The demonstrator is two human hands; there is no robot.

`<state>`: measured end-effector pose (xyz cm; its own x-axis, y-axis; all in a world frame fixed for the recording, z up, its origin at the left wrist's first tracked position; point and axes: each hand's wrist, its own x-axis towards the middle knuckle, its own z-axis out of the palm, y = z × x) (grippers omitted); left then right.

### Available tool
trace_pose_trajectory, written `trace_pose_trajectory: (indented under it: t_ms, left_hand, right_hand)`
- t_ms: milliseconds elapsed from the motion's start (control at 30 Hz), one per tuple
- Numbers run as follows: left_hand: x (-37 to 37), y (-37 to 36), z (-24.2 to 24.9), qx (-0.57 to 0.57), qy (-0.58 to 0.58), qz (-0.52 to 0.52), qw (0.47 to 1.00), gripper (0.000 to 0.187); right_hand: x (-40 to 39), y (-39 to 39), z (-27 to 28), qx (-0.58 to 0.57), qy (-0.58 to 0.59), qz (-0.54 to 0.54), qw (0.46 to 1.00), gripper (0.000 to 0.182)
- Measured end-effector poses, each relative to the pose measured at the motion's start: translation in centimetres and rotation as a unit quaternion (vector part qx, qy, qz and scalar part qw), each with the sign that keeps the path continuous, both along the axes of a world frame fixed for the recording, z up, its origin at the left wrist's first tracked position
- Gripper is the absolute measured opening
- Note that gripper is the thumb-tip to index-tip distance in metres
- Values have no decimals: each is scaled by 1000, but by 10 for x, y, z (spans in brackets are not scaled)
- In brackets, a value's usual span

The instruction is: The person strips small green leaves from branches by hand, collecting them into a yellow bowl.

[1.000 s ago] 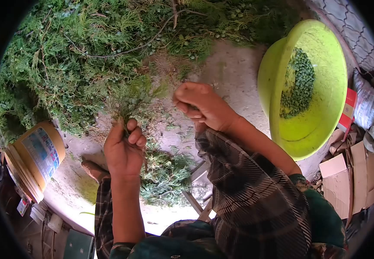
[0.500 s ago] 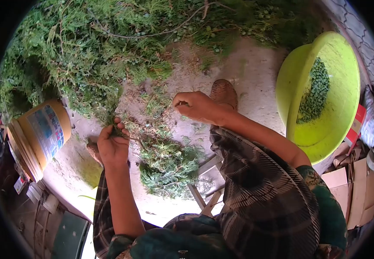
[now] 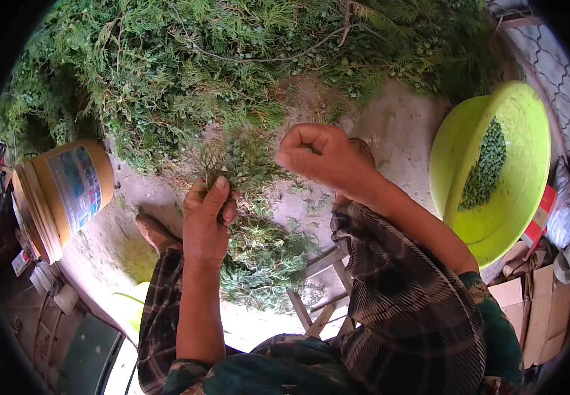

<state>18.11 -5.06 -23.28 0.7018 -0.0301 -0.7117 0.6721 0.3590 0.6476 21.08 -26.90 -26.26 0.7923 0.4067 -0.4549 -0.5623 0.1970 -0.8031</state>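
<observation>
Bare concrete floor (image 3: 390, 131) spreads under everything, dusty and littered with green bits. At far left a yellow bucket (image 3: 67, 194) lies on its side, its printed label facing up. Above and across the top sprawls a heap of cut evergreen branches (image 3: 166, 72), reaching almost to the far right. Left hand (image 3: 207, 220) rises from a plaid sleeve, its grip closed around the stem end of a sprig (image 3: 235, 161), whose feathery top stands upright just above the thumb and fingers. Below that hand a pile of stripped greenery (image 3: 265, 263) lies on the floor, beside a wooden stool frame (image 3: 318, 309). Right hand (image 3: 321, 155) hovers just beside the sprig's top, its grip curled narrow into a loose fist with the fingertips pinched together; whether anything sits inside it I cannot tell. Farther right a lime-green basin (image 3: 489, 178) sits tilted, holding a layer of small green berries (image 3: 486, 161). Cardboard pieces (image 3: 535, 309) lie at lower right.
</observation>
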Motion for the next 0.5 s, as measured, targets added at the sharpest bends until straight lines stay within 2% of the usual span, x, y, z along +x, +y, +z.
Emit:
trace_pose_trajectory:
  t_ms: [67, 100, 167, 200, 333, 433, 467, 500]
  left_hand:
    - [1, -5, 5, 15, -19, -15, 1000, 13]
    - [1, -8, 7, 35, -20, -21, 999, 13]
    - [2, -15, 11, 54, -19, -31, 998, 13]
    - [3, -18, 13, 57, -21, -27, 998, 13]
    - [3, -25, 14, 84, -33, -56, 994, 13]
    - [3, -29, 13, 46, -21, -55, 997, 12]
    - [3, -29, 14, 45, -21, -56, 997, 12]
    - [1, -29, 15, 56, -12, -49, 997, 11]
  right_hand:
    - [-3, 5, 3, -49, -176, -7, 983, 17]
    - [-4, 7, 4, -50, -176, -8, 983, 17]
    - [-6, 9, 9, -224, -333, 42, 915, 24]
    - [-3, 6, 20, -253, -328, 81, 907, 27]
    - [-5, 9, 8, -286, -368, 77, 881, 20]
    - [-1, -3, 7, -299, -413, 29, 860, 14]
    - [5, -18, 17, -111, -183, -65, 975, 14]
    - [8, -26, 22, 90, 66, -150, 982, 14]
